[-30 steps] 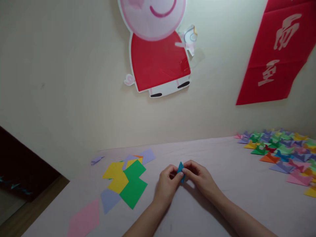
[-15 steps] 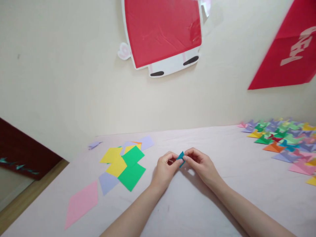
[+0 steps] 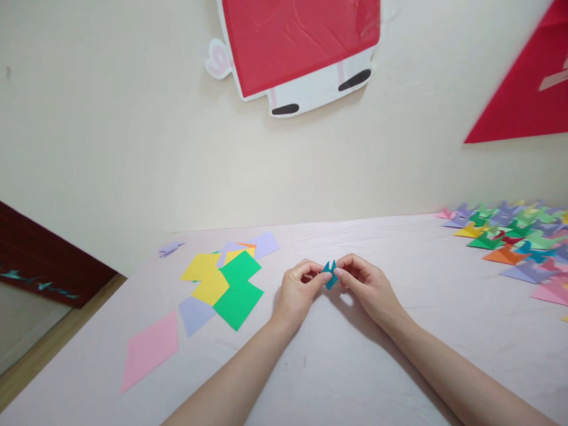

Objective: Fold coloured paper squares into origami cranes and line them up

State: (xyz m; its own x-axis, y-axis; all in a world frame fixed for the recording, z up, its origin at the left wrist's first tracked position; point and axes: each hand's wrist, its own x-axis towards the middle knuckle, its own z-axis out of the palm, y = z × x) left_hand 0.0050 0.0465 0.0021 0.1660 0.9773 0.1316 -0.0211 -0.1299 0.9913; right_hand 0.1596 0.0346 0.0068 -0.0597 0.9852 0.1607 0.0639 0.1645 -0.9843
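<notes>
Blue folded paper located between the two hands, at the fingertips, above the pale cloth; two points stand at its upper end with a notch between them, and its lower end tapers downward; left hand pinched, thumb and forefinger closed on the paper's left side; right hand likewise pinched, thumb and fingertips on its right side, the remaining fingers curled; whether the paper's lower tip touches the cloth cannot be determined; to the left of the left hand, well apart from the blue piece, lie overlapping green sheets and yellow sheets, with a pink sheet nearer the person; folded paper figures stand in rows at far right.
</notes>
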